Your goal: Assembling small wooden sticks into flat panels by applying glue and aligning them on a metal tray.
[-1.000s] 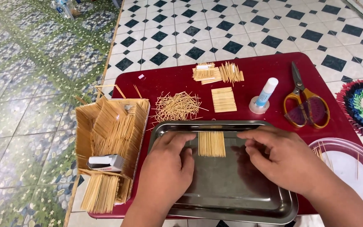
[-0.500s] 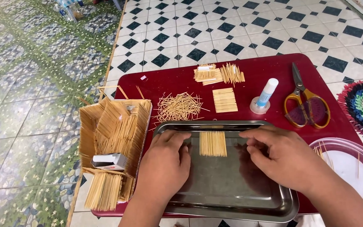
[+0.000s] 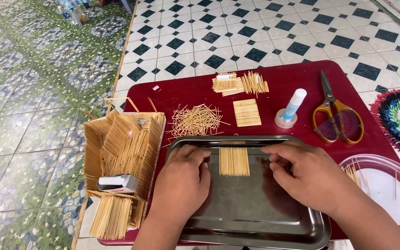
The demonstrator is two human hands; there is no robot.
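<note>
Two hands rest palm-down in a steel tray (image 3: 255, 222), the left hand (image 3: 184, 178) and right hand (image 3: 309, 178) flanking a flat row of toothpicks (image 3: 234, 161), fingers loosely curled, pinching nothing. Beyond the fingertips lie loose toothpicks (image 3: 195, 121), a glue tube (image 3: 292, 107) and scissors (image 3: 336, 113); a toothpick box (image 3: 121, 157) sits left.

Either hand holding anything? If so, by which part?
Nothing is gripped. The left hand and right hand lie open on the metal tray, fingertips flanking the flat row of toothpicks; whether they touch its side edges cannot be told.
</note>
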